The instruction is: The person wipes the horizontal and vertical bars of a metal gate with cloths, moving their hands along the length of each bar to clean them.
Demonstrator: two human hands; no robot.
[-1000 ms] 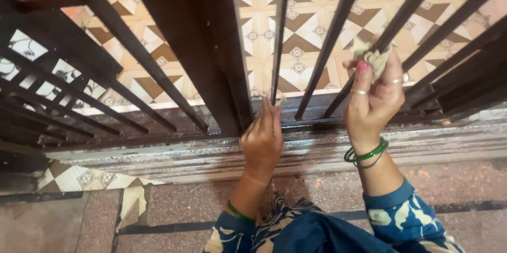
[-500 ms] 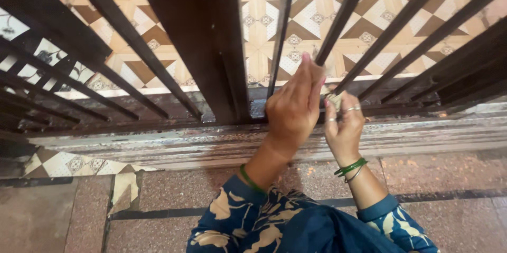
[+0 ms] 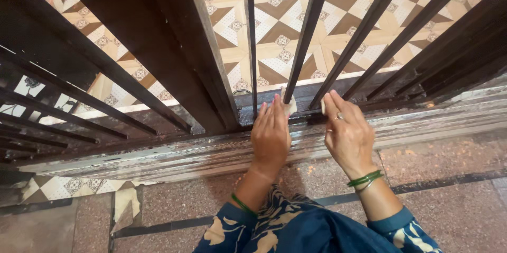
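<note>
Basically both hands sit at the foot of one dark gate bar (image 3: 305, 47), whose long axis rises up and away. Left hand (image 3: 270, 136) pinches a pale cloth scrap (image 3: 288, 105) against its left side; right hand (image 3: 348, 134) grasps nothing, fingers extended, equally near.

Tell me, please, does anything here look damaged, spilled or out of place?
Yes. Orange specks are scattered on the stone floor beside the right hand. The sill under the dark bars looks worn and scratched. A loose patterned tile piece lies at lower left.
</note>
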